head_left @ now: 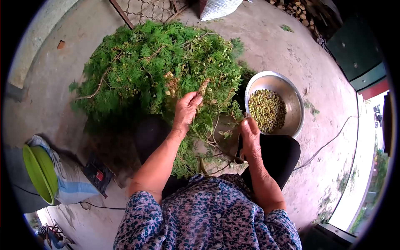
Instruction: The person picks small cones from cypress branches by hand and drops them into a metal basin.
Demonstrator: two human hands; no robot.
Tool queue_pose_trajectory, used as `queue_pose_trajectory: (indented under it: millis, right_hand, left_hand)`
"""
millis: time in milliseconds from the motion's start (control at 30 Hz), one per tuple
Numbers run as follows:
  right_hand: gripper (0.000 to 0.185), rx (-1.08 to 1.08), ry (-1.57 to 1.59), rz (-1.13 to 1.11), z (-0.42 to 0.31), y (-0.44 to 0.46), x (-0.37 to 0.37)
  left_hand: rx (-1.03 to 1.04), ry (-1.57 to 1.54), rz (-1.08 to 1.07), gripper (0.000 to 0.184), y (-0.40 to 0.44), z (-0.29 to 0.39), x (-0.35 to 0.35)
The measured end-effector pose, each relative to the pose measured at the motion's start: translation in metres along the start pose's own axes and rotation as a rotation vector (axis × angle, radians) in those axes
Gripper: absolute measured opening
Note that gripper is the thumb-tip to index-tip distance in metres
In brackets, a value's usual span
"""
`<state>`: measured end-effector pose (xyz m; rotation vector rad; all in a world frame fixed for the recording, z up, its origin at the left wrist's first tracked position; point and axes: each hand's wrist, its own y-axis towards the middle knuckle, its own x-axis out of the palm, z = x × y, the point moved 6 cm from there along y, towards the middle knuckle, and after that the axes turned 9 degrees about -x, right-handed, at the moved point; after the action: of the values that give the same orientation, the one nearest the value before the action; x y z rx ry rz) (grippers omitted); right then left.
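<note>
A large heap of green evergreen branches (137,62) with small pale cones lies on the floor in front of me. My left hand (186,111) is closed in a pinch at the heap's near edge, on an evergreen sprig (203,86) with a brownish, dried-looking tip. My right hand (251,132) is also closed, thumb against fingers, beside the near left rim of a metal bowl (295,104). What its fingertips hold is too small to make out. Small green and yellowish cones (266,110) cover the bottom of the bowl.
A green basin (41,173) leans by a white and blue sack (75,183) on the left. At the back are a white sack (218,9), a metal grille (148,9) and stacked firewood (302,14). A cable (327,143) crosses the floor at right.
</note>
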<state>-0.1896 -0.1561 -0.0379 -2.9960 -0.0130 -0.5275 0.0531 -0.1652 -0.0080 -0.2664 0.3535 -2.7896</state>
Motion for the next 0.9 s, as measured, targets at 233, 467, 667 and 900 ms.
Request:
queue_pose_trajectory:
  millis: [233,467,667,900]
  right_hand:
    - [0.02,-0.381,-0.276,-0.143,-0.084,0.002,0.087]
    - [0.027,-0.133,-0.501,-0.28,-0.043,0.028,0.096]
    - [0.025,-0.144,-0.507,-0.241,-0.028,0.029,0.092]
    - [0.022,-0.232,-0.439,-0.276,-0.035,0.028,0.094]
  left_hand:
    - [0.038,0.128,0.007,0.021,0.0,-0.008,0.009]
    - [-0.058,-0.098,-0.16,0.021,-0.016,-0.004,0.019]
    - [-0.112,-0.146,-0.185,0.02,-0.016,-0.004,0.018]
    - [-0.152,-0.122,-0.298,0.023,-0.021,0.006,0.028]
